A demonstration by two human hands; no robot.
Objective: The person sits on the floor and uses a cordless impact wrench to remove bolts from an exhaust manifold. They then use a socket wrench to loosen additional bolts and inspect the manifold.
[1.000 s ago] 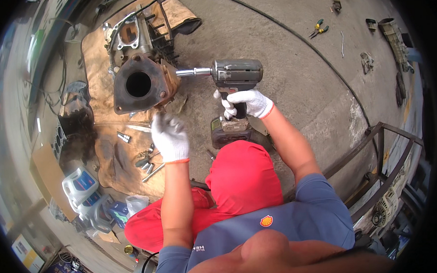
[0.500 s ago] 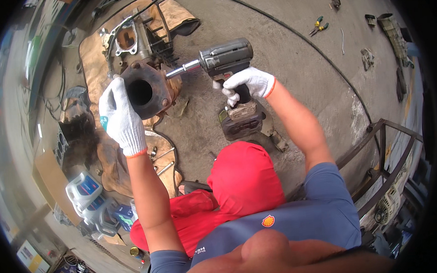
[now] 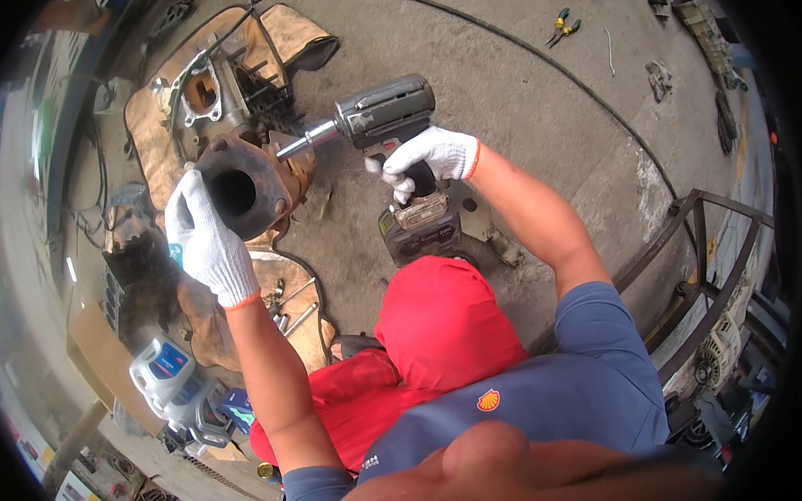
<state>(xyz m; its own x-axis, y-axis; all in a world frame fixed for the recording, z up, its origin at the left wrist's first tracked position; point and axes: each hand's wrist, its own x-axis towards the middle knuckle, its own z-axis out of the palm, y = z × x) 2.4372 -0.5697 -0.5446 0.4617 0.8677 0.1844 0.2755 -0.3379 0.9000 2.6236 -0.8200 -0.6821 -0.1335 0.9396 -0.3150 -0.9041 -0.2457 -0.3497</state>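
Note:
My left hand [image 3: 208, 235], in a white knit glove, is closed on the left edge of a rusty metal housing [image 3: 277, 180]. Its flange, with a round dark opening and bolts at the corners, faces me. In my right hand [image 3: 435, 156], also gloved, is a cordless impact wrench [image 3: 385, 110], gripped by its handle with fingers near the trigger. A long chrome socket [image 3: 309, 141] points from the wrench at the housing's right side. Whether its tip sits on a fastener cannot be made out.
Behind the housing, a metal casting with studs [image 3: 203, 94] lies on a tan mat [image 3: 149, 105]. Sockets and wrenches [image 3: 299, 318] lie nearer. A black hose [image 3: 536, 58] crosses the floor past pliers [image 3: 563, 28]. Plastic jugs [image 3: 165, 369] stand left; a metal frame [image 3: 729, 279] stands right.
The view has shifted, moving the scene leftward. Both hands, the housing and the impact wrench have come slightly nearer to me together. Both grips look unchanged.

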